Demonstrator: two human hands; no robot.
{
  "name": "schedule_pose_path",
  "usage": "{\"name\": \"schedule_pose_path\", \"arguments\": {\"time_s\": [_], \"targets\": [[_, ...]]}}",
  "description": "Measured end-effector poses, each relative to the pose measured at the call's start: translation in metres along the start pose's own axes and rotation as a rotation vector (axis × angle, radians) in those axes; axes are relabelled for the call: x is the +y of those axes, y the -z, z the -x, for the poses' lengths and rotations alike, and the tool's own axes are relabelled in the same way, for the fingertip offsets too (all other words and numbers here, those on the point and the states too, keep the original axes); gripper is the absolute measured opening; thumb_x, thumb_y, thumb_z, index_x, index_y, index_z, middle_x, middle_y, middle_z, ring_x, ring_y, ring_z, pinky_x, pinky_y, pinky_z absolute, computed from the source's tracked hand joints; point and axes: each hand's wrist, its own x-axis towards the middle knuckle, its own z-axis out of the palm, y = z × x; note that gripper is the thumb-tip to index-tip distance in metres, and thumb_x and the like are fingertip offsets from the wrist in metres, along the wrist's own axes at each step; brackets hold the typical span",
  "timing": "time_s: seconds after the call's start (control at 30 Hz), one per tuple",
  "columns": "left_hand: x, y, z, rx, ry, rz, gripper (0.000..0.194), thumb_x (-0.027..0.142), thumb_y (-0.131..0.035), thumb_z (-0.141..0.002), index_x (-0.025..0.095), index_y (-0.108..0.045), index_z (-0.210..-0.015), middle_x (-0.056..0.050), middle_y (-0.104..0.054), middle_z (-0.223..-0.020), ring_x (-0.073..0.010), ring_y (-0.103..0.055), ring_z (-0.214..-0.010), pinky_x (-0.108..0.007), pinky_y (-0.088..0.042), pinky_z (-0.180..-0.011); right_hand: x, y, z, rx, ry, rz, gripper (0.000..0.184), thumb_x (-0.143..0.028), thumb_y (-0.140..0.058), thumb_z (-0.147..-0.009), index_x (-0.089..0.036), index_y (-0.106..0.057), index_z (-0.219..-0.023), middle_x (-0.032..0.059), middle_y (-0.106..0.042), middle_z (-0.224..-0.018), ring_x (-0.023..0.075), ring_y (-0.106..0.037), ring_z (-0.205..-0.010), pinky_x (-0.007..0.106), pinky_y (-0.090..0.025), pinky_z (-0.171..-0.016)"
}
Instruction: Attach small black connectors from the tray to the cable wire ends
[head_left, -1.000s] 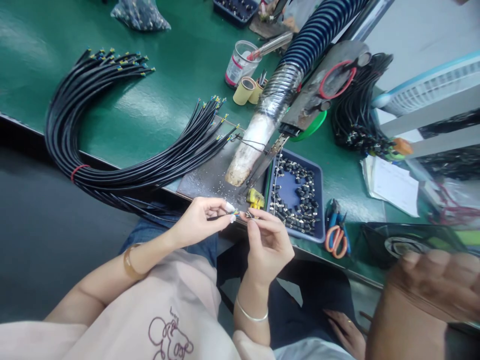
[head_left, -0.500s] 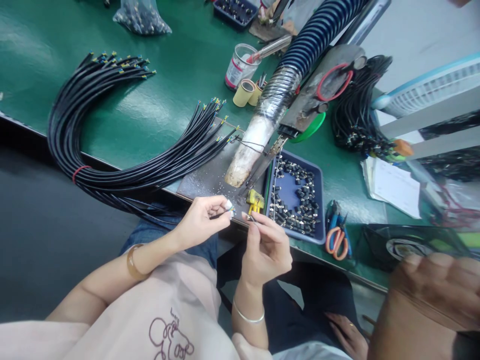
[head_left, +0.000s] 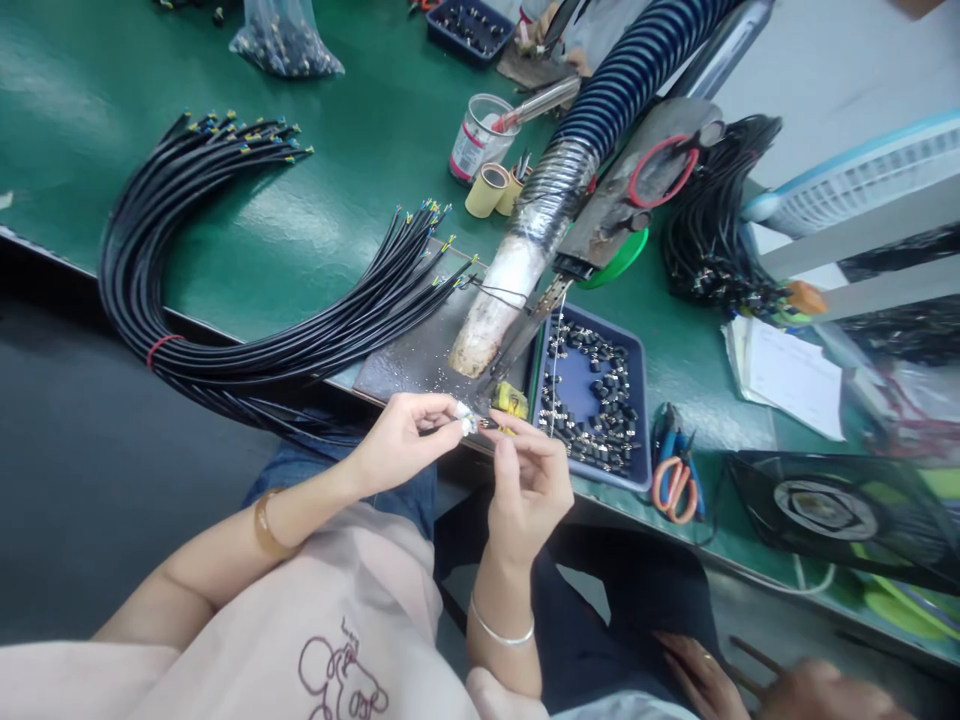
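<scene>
My left hand (head_left: 416,432) is closed in a pinch at the end of a black cable; white tape or covers wrap its fingertips. My right hand (head_left: 529,480) pinches a small connector (head_left: 484,425) with metal pins, mostly hidden by the fingers. Both sets of fingertips nearly meet at the bench edge, where the cable end and the connector come together. Just behind them stands a small yellow fixture (head_left: 510,400). Left of my hands lies a bundle of black cables (head_left: 247,362) with stripped, coloured wire ends, tied by a red band.
A blue tray (head_left: 581,385) of small black connectors sits right of the fixture, beside orange-handled cutters (head_left: 675,488). Above my hands hang a soldering holder (head_left: 607,215) and an extraction hose (head_left: 510,270). A co-worker's hand (head_left: 825,692) shows at lower right, near a black fan (head_left: 832,510).
My right hand has moved slightly left, bringing the connector up to the cable end in my left hand. The co-worker's hand at right has dropped lower, uncovering the black fan.
</scene>
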Motion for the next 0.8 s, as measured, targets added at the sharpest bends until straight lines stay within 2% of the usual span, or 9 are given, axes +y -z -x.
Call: {"name": "schedule_pose_path", "arguments": {"time_s": [0.2, 0.37, 0.57, 0.8], "targets": [[0.003, -0.002, -0.005, 0.021, -0.016, -0.021, 0.016, 0.024, -0.063, -0.078, 0.013, -0.062, -0.067, 0.003, -0.053, -0.062, -0.0083, -0.044, -0.059, -0.021, -0.038, -0.059, 0.004, -0.001, -0.004, -0.054, 0.025, 0.038, 0.014, -0.022, -0.068, -0.090, -0.019, -0.064, -0.076, 0.0082, -0.079, -0.097, 0.0203, -0.078, -0.091, 0.032, -0.065, -0.076], [0.006, -0.003, -0.010, 0.053, -0.025, -0.018, 0.014, 0.022, -0.063, -0.076, 0.014, -0.061, -0.065, 0.004, -0.053, -0.060, -0.0081, -0.045, -0.057, -0.020, -0.040, -0.059, 0.006, -0.002, -0.007, -0.061, 0.053, 0.025, 0.012, -0.018, -0.067, -0.089, -0.020, -0.063, -0.077, 0.0077, -0.078, -0.105, 0.0174, -0.078, -0.084, 0.033, -0.066, -0.078], [0.009, -0.004, -0.014, 0.068, -0.046, 0.008, 0.011, 0.021, -0.062, -0.076, 0.015, -0.062, -0.068, 0.004, -0.054, -0.060, -0.0083, -0.048, -0.056, -0.021, -0.044, -0.061, 0.006, -0.004, -0.012, -0.054, 0.094, 0.023, 0.011, -0.017, -0.066, -0.088, -0.020, -0.062, -0.078, 0.0076, -0.077, -0.105, 0.0170, -0.077, -0.088, 0.032, -0.067, -0.079], [0.007, -0.005, -0.016, 0.097, -0.053, -0.039, 0.013, 0.023, -0.061, -0.076, 0.015, -0.058, -0.067, 0.005, -0.048, -0.059, -0.0077, -0.042, -0.055, -0.020, -0.037, -0.056, 0.006, -0.006, -0.016, -0.055, 0.155, 0.072, 0.010, -0.017, -0.067, -0.088, -0.021, -0.063, -0.079, 0.0076, -0.077, -0.103, 0.0179, -0.076, -0.092, 0.033, -0.067, -0.079]]}}
